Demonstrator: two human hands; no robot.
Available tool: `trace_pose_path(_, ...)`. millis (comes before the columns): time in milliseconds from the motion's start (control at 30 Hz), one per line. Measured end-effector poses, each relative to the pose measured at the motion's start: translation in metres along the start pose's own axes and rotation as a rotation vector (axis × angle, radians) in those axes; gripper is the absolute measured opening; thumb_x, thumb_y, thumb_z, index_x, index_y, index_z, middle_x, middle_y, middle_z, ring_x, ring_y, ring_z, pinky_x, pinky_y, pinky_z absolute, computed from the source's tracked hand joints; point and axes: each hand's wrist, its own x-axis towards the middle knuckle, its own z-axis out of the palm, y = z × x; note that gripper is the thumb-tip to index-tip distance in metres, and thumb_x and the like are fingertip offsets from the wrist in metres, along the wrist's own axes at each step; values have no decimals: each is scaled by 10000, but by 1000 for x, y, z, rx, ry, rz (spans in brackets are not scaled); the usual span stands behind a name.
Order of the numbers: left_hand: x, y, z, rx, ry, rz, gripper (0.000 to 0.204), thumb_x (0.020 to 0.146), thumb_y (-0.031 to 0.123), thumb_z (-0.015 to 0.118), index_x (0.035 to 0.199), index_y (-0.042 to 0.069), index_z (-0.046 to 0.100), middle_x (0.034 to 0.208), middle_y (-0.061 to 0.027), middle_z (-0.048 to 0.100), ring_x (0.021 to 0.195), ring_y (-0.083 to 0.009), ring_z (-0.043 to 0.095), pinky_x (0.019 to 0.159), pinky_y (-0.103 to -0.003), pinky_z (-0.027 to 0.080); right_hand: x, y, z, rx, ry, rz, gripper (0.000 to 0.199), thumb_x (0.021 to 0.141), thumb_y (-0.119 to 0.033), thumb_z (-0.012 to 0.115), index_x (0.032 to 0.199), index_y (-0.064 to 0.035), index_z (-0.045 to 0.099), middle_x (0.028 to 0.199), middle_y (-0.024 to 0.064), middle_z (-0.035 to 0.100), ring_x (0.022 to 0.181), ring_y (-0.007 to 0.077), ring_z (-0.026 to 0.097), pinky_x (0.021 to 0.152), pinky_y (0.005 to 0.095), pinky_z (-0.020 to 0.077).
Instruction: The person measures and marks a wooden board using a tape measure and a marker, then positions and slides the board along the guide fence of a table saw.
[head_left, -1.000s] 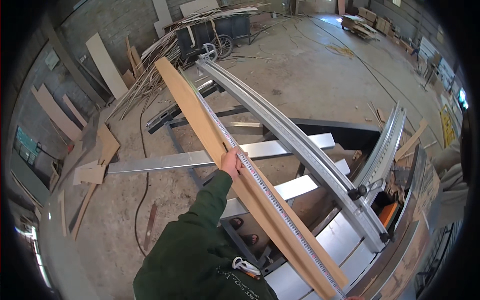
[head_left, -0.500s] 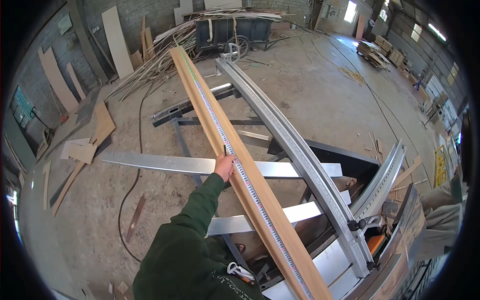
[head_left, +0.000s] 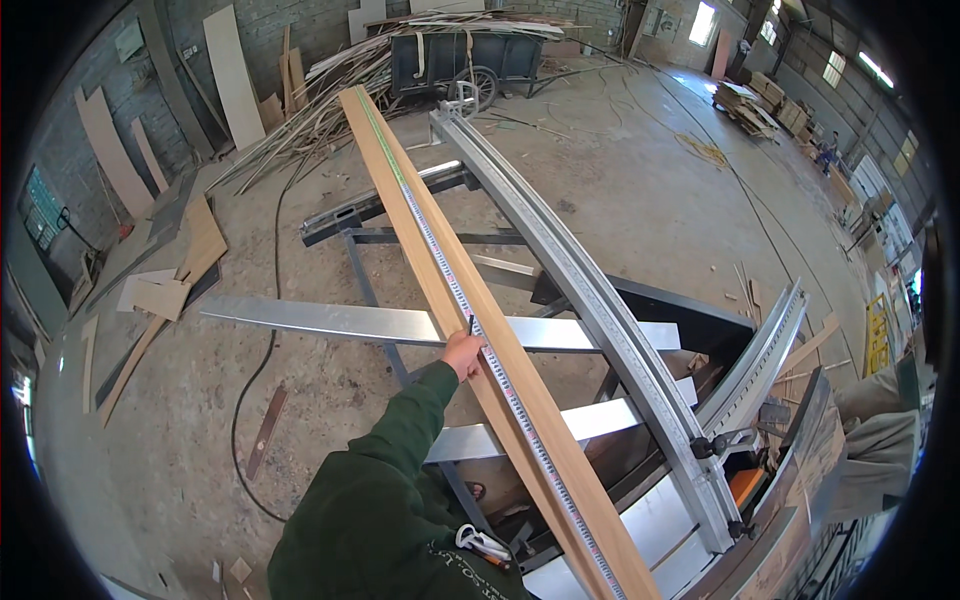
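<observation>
My left hand (head_left: pixel 462 354) is closed around a thin dark pen (head_left: pixel 471 324), which stands up out of the fist. The hand rests on the left part of a long wooden board (head_left: pixel 560 430), against an extended tape measure (head_left: pixel 437 249). The tape lies lengthwise along the board, white with a green stretch at the far end. Below the board, two flat metal bars (head_left: pixel 330 319) run crosswise. My right hand is out of view.
A long metal guide rail (head_left: pixel 560 240) runs beside the board on a dark frame. A black cable (head_left: pixel 238 425) curves over the floor at left. Wood strips and a dark cart (head_left: pixel 505 58) stand at the back. Another person's sleeve (head_left: pixel 885 440) shows at far right.
My left hand, with the pen, has moved a little nearer along the tape and slightly right. The board has shifted slightly, and its left side shows less of its edge.
</observation>
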Motion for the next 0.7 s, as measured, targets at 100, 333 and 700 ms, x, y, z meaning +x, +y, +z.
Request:
trace_pose_path(100,0,-2,-5,1,11,36,163,921,150,545,941,7,619,688,-137,631,369,-180,454,306,-368,365,-1,-19,-1,-58,26,11,327,924,-280,721,994,39,745,780,77,700,761,136,592,693,383,511)
trace_pose_path(333,9,6,4,47,7,7,162,927,149,562,958,-3,609,720,-149,637,363,-187,431,318,-398,362,-4,-31,9,-47,135,38,332,898,-259,715,1059,28,757,859,135,759,788,169,648,758,374,542)
trace_pose_path(700,-2,-6,4,252,-118,-22,278,969,341,586,1010,67,614,806,-123,699,546,-196,613,383,-323,433,52,35,18,-111,437,-77,314,818,-422,724,889,-121,781,899,160,732,899,375,695,814,483,564)
